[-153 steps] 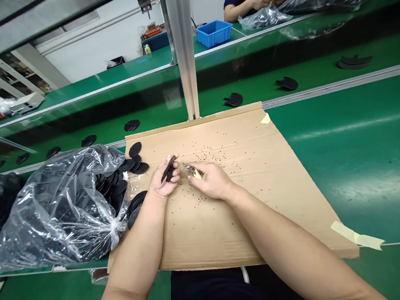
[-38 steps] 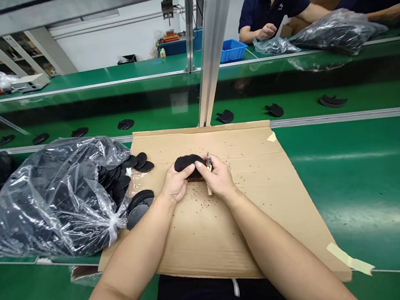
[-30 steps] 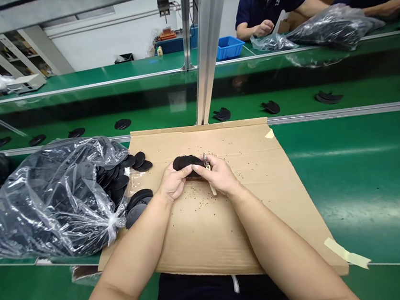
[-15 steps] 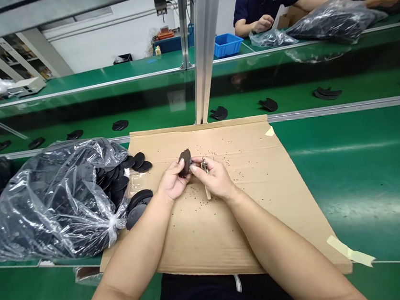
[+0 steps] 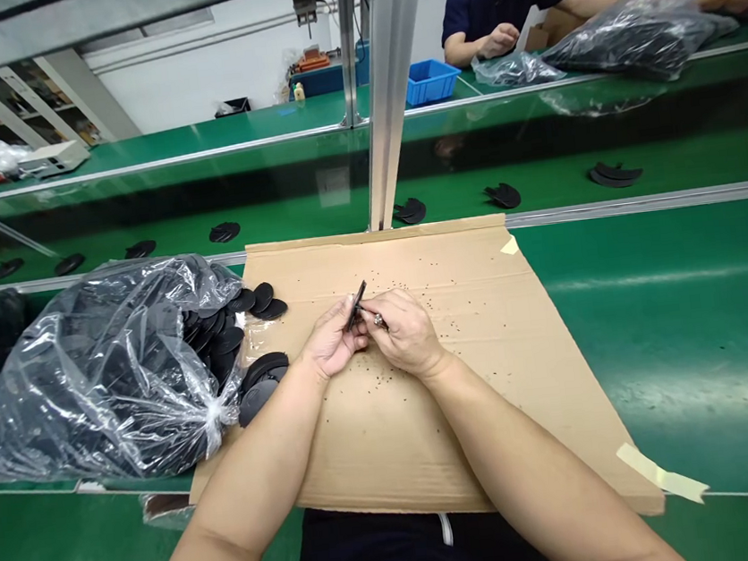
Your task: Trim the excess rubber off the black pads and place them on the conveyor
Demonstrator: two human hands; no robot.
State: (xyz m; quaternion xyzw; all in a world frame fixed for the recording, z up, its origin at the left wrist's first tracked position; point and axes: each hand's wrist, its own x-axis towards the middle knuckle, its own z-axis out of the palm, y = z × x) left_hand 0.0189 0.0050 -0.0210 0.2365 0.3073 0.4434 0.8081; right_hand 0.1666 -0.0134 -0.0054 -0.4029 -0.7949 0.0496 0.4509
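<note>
Over the cardboard sheet [image 5: 379, 442], my left hand [image 5: 330, 339] pinches a thin black oval disc [image 5: 356, 304], held almost edge-on. My right hand [image 5: 407, 331] is closed around a small hand tool [image 5: 380, 321]; only a bit of its metal shows, and the fingers hide its handle. The right fingertips meet the disc's near edge. Tiny dark bits are scattered over the cardboard around both hands. To the left, loose black discs [image 5: 266, 302] spill from a clear plastic bag [image 5: 107, 374], and a stack of black pieces [image 5: 261, 390] lies beside my left forearm.
A metal post [image 5: 386, 90] rises behind the cardboard. Black parts [image 5: 503, 195] lie spaced along the green strip beyond. Tape [image 5: 662, 473] holds the cardboard's right corner. Across the bench are a blue bin [image 5: 432, 82], a filled bag [image 5: 647, 33] and two people at work.
The disc has turned from showing its face to nearly edge-on. My right hand has rolled over, so the tool's pale handle is now hidden.
</note>
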